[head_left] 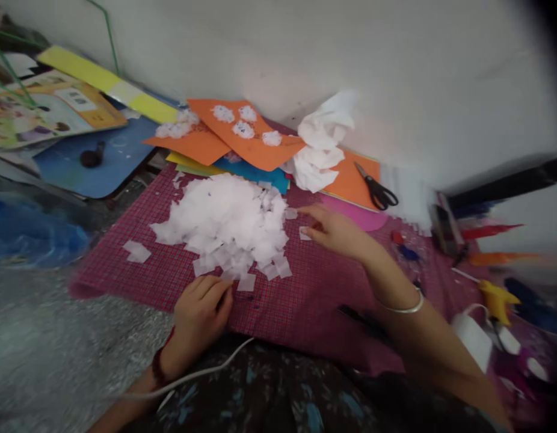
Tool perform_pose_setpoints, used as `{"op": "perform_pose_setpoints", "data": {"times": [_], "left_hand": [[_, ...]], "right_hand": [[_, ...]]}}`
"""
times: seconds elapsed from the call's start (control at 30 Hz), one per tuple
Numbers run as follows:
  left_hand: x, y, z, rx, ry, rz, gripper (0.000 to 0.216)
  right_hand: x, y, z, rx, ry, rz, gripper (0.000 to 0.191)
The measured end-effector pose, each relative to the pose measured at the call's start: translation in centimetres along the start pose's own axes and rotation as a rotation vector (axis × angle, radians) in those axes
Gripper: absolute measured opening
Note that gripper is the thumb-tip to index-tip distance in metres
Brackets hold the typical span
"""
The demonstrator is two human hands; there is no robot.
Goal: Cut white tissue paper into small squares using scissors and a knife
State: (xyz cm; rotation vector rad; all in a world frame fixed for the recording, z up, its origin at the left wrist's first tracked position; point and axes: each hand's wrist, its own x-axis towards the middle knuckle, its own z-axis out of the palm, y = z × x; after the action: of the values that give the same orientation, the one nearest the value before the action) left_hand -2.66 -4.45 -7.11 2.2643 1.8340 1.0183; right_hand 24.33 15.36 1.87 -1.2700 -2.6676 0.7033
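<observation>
I see left hand (200, 313) curled, fingertips pinning a white square at the paper pile's (224, 222) near edge | right hand (335, 231) pinching a stray square just right of it | scissors (376, 189) far right.

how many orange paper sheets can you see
3. One top sheet with white tufts, tilted at the back; one under it to the left; one right, under the scissors and tissue. More may be hidden beneath.
</observation>
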Motion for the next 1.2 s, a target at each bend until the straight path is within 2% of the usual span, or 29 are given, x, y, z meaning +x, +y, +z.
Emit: {"op": "perform_pose_setpoints", "data": {"times": [0.1,0.2,0.3,0.37,0.4,0.47,0.53,0.6,0.7,0.8,0.87,0.93,1.07,1.2], "left_hand": [[0.2,-0.4,-0.7,-0.059,-0.041,0.028,0.006],[1.8,-0.2,-2.9,-0.151,-0.097,0.040,0.010],[6.5,1.8,-5.0,-0.163,-0.070,0.127,0.010],[11.3,4.2,-5.0,-0.182,-0.095,0.267,0.013],[14.1,5.7,-4.3,-0.170,-0.154,0.345,0.015],[19.9,8.7,-1.4,-0.105,-0.330,0.500,0.021],[25.2,11.6,3.1,-0.014,-0.556,0.599,0.021],[29.4,13.8,8.4,0.144,-0.745,0.637,0.026],[33.6,15.3,15.7,0.244,-0.770,0.619,0.037],[35.8,14.8,20.6,0.264,-0.740,0.568,0.060],[36.6,13.9,22.3,0.250,-0.734,0.546,0.072],[37.2,13.0,23.2,0.235,-0.728,0.532,0.077],[37.6,11.9,23.4,0.192,-0.703,0.521,0.078],[37.3,12.2,23.0,0.182,-0.685,0.512,0.074]], "right_hand": [[-3.2,3.4,1.0,0.011,0.003,0.062,0.035],[-5.1,7.4,1.0,-0.018,0.161,0.173,0.033],[-5.4,11.6,-0.9,-0.093,0.378,0.315,0.040],[-5.2,14.3,-2.8,-0.144,0.479,0.400,0.048],[-5.1,15.5,-3.7,-0.162,0.513,0.447,0.052],[-5.1,17.5,-5.2,-0.182,0.542,0.543,0.058],[-5.1,18.9,-6.0,-0.187,0.518,0.613,0.056],[-4.8,19.9,-6.2,-0.189,0.454,0.639,0.045],[-3.8,20.7,-5.9,-0.219,0.388,0.649,0.033],[-2.9,21.3,-5.5,-0.260,0.369,0.649,0.032],[-2.7,21.6,-5.4,-0.274,0.366,0.637,0.035],[-2.9,22.0,-5.6,-0.265,0.368,0.619,0.040],[-4.2,23.2,-6.8,-0.211,0.406,0.624,0.045],[-6.6,24.6,-8.2,-0.237,0.508,0.705,0.049]]}}
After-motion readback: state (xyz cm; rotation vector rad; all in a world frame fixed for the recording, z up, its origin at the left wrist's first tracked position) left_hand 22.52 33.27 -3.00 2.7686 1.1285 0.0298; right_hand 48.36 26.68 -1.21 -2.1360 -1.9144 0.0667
